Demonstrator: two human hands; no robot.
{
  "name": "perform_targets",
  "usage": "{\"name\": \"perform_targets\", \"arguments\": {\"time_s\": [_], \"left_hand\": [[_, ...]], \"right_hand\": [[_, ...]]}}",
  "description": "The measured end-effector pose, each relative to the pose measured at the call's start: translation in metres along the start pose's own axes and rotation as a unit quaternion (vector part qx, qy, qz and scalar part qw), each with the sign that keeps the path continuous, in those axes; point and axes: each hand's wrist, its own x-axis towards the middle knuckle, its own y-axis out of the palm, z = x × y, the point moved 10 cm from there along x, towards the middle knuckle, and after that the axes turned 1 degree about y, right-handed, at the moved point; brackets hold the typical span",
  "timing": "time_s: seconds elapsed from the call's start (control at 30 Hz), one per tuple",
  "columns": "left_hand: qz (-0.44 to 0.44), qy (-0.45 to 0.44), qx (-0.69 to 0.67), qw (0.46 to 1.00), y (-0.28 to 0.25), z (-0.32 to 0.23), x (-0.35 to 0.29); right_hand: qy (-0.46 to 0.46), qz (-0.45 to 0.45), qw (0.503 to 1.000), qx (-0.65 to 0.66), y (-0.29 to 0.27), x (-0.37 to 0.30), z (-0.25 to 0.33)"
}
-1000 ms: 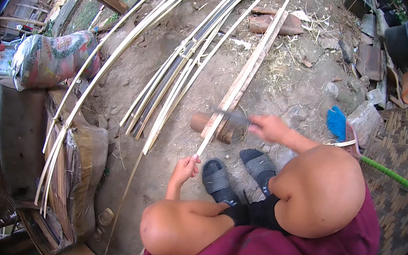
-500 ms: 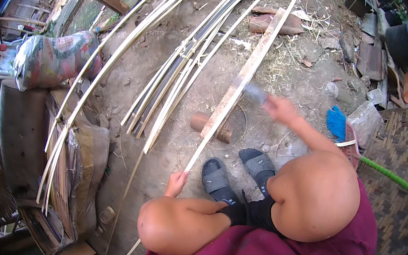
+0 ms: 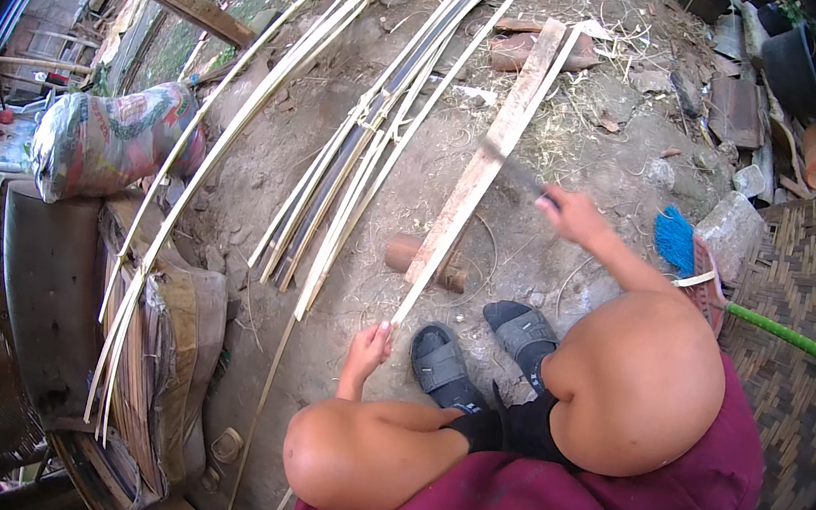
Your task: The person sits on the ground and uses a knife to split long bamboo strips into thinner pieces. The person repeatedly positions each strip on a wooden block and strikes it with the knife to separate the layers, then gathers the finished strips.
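My left hand (image 3: 370,353) is closed on a long pale bamboo strip (image 3: 418,288), gripping it near my left knee. The strip slants away from me along the right edge of a narrow wooden board (image 3: 524,92). In my right hand (image 3: 575,219) is a knife, its dark blade (image 3: 520,173) lying across the strip with the tip over the board. The blade is slightly blurred, so whether it cuts in cannot be told. The board's near end rests on a brown log (image 3: 402,252), its far end by a reddish-brown block (image 3: 513,54).
Left of the board lies a tied bundle of strips (image 3: 381,111). More long strips (image 3: 232,119) lean over a worn padded seat (image 3: 50,265) beside a stuffed plastic sack (image 3: 119,137). A woven mat (image 3: 795,299), a green handle (image 3: 786,338) and a stone (image 3: 733,232) are at right.
The strip's far end has come nearer to me along the board. My left hand is a little closer to the board. The knife has shifted slightly away from me and shows more sharply.
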Motion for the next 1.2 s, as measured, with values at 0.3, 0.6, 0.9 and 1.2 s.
{"name": "perform_targets", "arguments": {"time_s": [0.3, 0.6, 0.9, 1.2], "left_hand": [[-0.049, 0.082, 0.173, 0.980, -0.023, -0.023, -0.004], [-0.137, 0.224, 0.409, 0.874, 0.029, -0.108, 0.018], [-0.101, 0.171, 0.352, 0.915, 0.017, -0.071, 0.006], [0.038, 0.007, 0.088, 0.995, 0.027, -0.055, 0.027]], "right_hand": [[0.145, -0.200, 0.968, -0.040, -0.055, 0.006, -0.108], [-0.120, 0.138, 0.978, -0.101, 0.096, -0.078, 0.091], [0.124, -0.216, 0.968, -0.037, -0.090, -0.007, -0.057], [-0.125, 0.089, 0.987, -0.053, 0.088, -0.060, 0.096]]}}
